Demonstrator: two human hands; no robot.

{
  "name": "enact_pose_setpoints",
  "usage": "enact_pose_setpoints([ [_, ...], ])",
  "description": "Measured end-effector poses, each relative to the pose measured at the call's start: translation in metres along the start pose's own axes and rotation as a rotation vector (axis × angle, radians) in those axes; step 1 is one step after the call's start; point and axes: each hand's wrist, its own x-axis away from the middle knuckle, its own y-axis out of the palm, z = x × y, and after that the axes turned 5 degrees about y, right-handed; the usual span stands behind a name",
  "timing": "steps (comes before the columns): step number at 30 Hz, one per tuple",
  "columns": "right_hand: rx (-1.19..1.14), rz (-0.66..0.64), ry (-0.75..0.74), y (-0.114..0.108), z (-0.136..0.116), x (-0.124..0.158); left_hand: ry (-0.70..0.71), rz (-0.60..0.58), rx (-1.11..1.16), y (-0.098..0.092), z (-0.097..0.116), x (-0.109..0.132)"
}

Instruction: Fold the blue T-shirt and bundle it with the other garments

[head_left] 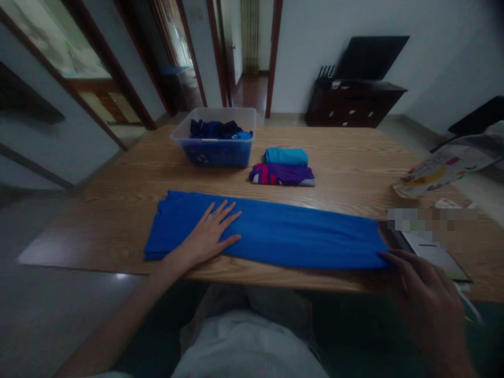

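Note:
A long strip of folded blue cloth (pixel 299 231) lies flat along the front edge of the wooden table, its layers visible at the left end. What kind of garment it is, if any, I cannot tell. My left hand (pixel 212 231) rests palm down on its left half, fingers spread. At the far right end, my right hand (pixel 427 289) has its fingertips closed on the near corner of the cloth; the thumb is mostly hidden. Beyond the cloth lie a folded light-blue cloth (pixel 286 156) and a folded purple and red cloth (pixel 289 175), one right behind the other.
A clear plastic bin (pixel 181 137) holding dark and blue clothes stands at the back left of the wooden table (pixel 346 178). To the right are a printed plastic bag (pixel 444 165) and a flat notebook-like item (pixel 437 257), partly blurred out. A dark cabinet (pixel 354 102) stands against the wall.

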Motion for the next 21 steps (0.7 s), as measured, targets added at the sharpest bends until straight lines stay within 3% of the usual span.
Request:
enact_pose_setpoints([
  [4, -0.010, 0.113, -0.036, -0.004, 0.005, -0.021, -0.043, 0.021, 0.050, 0.013, 0.002, -0.005],
  [9, 0.031, 0.175, -0.006, -0.012, 0.015, -0.045, -0.185, 0.097, -0.021, 0.022, -0.007, 0.014],
  [11, 0.029, 0.119, -0.007, -0.006, 0.023, -0.046, -0.240, 0.125, -0.053, 0.024, -0.013, 0.026],
  [15, -0.007, -0.144, -0.130, 0.012, 0.032, -0.029, -0.355, 0.161, -0.106, 0.027, -0.042, 0.055],
  [19, -0.043, -0.111, -0.103, 0.016, 0.007, -0.005, -0.346, 0.140, -0.067, 0.030, -0.074, 0.078],
  [21, -0.099, -0.087, -0.090, 0.016, -0.013, -0.004, -0.424, 0.156, -0.077, 0.031, -0.084, 0.082],
])
